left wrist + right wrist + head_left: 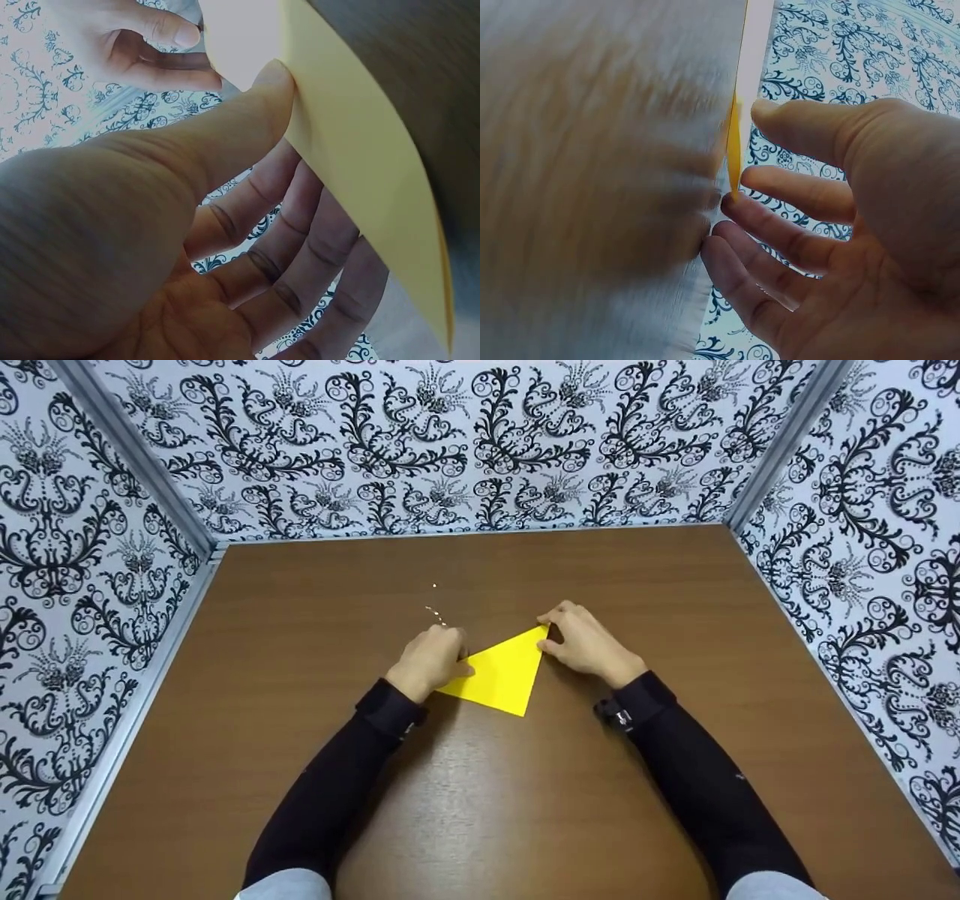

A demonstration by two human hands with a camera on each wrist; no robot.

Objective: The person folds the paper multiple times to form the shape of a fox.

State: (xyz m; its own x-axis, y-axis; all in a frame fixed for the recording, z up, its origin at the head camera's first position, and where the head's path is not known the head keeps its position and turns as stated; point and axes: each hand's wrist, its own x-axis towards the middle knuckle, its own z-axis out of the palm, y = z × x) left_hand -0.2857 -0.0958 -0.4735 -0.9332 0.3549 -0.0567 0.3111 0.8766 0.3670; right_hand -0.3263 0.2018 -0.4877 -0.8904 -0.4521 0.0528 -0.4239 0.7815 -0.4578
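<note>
The yellow paper (501,676), folded, lay midway between the left and right edges of the brown worktop (337,585), well forward of its back edge. The left hand (430,657) pinched its left end, thumb uppermost; the right hand (591,643), thumb and fingers loosely parted, touched its far right corner.

Plain yellow paper (504,671), doubled over into a triangle and kinda bowed, around the middle of the worktop (300,607), one corner pointing to its near edge.
</note>
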